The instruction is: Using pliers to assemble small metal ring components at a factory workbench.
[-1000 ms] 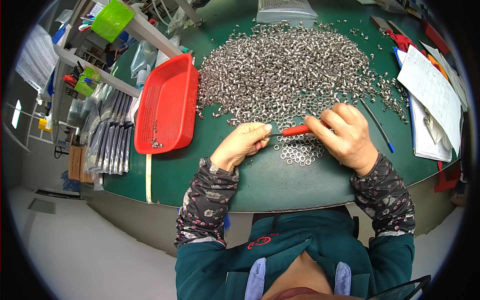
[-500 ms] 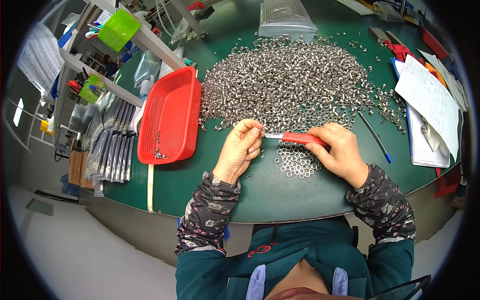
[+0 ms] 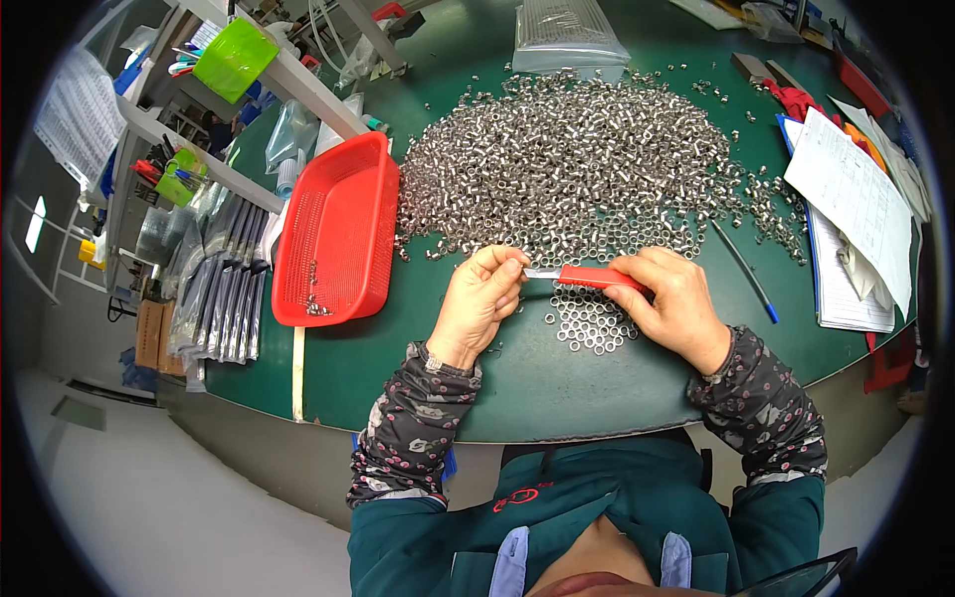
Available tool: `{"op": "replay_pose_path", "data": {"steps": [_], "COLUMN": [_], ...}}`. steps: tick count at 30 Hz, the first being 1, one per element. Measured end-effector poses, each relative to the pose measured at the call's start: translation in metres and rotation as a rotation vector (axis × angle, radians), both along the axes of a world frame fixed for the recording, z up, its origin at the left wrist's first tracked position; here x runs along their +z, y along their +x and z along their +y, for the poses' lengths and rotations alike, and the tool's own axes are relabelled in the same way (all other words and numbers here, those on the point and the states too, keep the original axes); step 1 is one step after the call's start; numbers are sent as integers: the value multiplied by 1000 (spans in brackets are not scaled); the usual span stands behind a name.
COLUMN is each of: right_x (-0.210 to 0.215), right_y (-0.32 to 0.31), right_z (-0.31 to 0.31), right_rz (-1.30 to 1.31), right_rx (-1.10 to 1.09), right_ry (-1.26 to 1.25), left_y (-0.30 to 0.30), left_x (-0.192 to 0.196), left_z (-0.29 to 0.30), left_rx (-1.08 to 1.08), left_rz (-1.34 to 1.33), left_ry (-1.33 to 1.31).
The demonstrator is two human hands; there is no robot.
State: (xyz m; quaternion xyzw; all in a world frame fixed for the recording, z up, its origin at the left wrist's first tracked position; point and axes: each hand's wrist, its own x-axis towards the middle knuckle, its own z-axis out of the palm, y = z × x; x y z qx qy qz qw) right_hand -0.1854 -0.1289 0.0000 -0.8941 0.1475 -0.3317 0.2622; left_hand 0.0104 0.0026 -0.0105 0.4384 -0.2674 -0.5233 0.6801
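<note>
Holding: my right hand [image 3: 671, 303] is wrapped around a red-handled tool [image 3: 597, 278], fingers closed on the handle, metal tip pointing toward the left hand.
Left hand: left hand [image 3: 482, 298] has fingertips pinched together right at the tool tip; I judge a small ring is held there, but it's too small to confirm.
Why so close: both hands meet mid-frame, low over the tabletop [image 3: 537, 388], which would steady the tip against the pinch.
Sorted patch: a small flat cluster of rings [image 3: 589, 323] lies just under the tool, between the two hands, one layer deep and apart from the bulk; looks like the handy working stock.
Bulk pile: big heap of metal rings [image 3: 577, 164] fills upper centre of the frame, just beyond the fingers, within easy reach.
Red tray: red mesh tray [image 3: 333, 234] sits left of centre, beside the left hand, with only a few pieces in its lower corner.
Right edge: papers on a clipboard [image 3: 846, 209] at right of frame, with a thin dark pen [image 3: 741, 269] between them and the heap, clear of the work zone.
Top: clear bag of parts [image 3: 567, 30] at top centre, beyond the heap.
Upper left: shelf frame with a green bin [image 3: 234, 58], off the tabletop.
</note>
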Motion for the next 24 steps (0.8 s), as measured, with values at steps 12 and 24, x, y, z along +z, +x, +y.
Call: {"op": "replay_pose_path", "data": {"steps": [12, 24], "right_x": [6, 7], "right_y": [-1, -1], "right_z": [2, 3], "right_rz": [-39, -54], "right_rx": [-42, -49], "right_ry": [-208, -297], "left_y": [-3, -4], "left_x": [0, 2], "left_z": [0, 0], "left_rx": [36, 41], "left_rz": [-45, -81], "left_ry": [24, 45]}}
